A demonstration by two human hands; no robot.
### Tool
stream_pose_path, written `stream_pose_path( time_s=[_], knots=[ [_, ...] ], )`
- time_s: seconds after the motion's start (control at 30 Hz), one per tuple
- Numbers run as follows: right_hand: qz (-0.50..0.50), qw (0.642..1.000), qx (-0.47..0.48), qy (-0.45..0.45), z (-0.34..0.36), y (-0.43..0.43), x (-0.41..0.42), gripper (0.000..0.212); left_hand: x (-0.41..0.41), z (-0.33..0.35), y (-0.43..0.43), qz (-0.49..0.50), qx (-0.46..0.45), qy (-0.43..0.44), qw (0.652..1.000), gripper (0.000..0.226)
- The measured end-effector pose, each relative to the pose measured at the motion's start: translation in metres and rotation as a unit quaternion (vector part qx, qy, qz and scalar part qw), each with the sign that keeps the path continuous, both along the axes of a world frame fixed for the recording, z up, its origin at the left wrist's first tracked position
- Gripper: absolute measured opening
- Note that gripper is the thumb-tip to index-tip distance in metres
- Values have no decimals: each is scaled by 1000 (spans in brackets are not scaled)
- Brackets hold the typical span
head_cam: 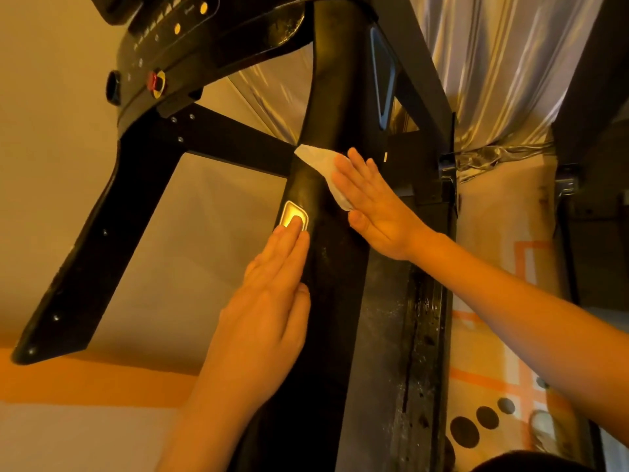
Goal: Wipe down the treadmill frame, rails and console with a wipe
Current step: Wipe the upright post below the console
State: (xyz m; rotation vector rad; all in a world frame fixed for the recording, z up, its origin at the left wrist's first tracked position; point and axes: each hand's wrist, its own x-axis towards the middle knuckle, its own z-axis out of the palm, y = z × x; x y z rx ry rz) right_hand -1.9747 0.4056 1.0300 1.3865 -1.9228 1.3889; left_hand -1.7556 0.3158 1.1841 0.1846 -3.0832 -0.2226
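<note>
A black treadmill handrail (335, 107) runs up the middle of the view to the console (160, 46) at top left. A white wipe (323, 165) lies across the rail, and my right hand (371, 202) presses it flat with straight fingers. My left hand (269, 301) rests flat on the rail's left side below it. Its fingertips touch a shiny metal sensor plate (289, 212) set into the rail.
The other black handrail (85, 240) slants down at the left. A crossbar (235, 141) joins the two rails. The console carries a red and yellow safety key (156, 82). A dusty side rail (408, 335) and silvery curtains (503, 63) lie to the right.
</note>
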Motion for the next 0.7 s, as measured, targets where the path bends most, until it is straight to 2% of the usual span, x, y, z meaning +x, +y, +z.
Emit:
stream_pose_path(
  time_s=[0.17, 0.37, 0.7],
  knots=[
    [-25, 998, -25, -43, -7, -7, 8, 54, 1, 1, -1, -2, 7, 5, 1000, 63],
    [12, 1000, -24, -16, 42, -14, 7, 58, -2, 2, 2, 5, 16, 2, 1000, 60],
    [-3, 991, -74, -111, -21, -18, 30, 56, -1, 3, 1, 3, 19, 2, 1000, 58]
  ],
)
